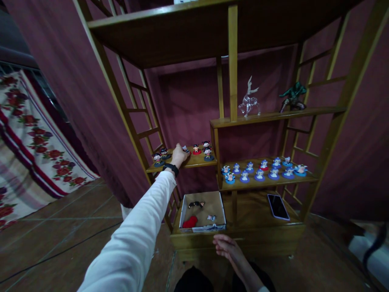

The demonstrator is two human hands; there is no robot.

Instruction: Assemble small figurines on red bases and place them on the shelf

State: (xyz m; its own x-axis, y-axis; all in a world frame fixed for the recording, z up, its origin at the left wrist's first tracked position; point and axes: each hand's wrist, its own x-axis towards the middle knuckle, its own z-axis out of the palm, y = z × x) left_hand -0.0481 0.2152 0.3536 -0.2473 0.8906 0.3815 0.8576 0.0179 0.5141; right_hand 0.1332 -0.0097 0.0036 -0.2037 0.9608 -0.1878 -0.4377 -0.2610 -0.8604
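Note:
My left hand, with a black watch on its wrist, reaches onto the left middle shelf. Its fingers close on a small figurine with a red base, which they partly cover. Several little dark-haired figurines stand on the same shelf: a pair left of the hand, and a red-based one and two more to the right. Low in front of the cabinet, my right hand hangs with nothing in it, fingers stretched out. Near it sits an open box holding a red piece and small figurines.
Several blue and purple figurines stand in rows on the right shelf. Above them are a clear deer and a dark green figure. A phone lies on the lower board. Wooden posts divide the cabinet.

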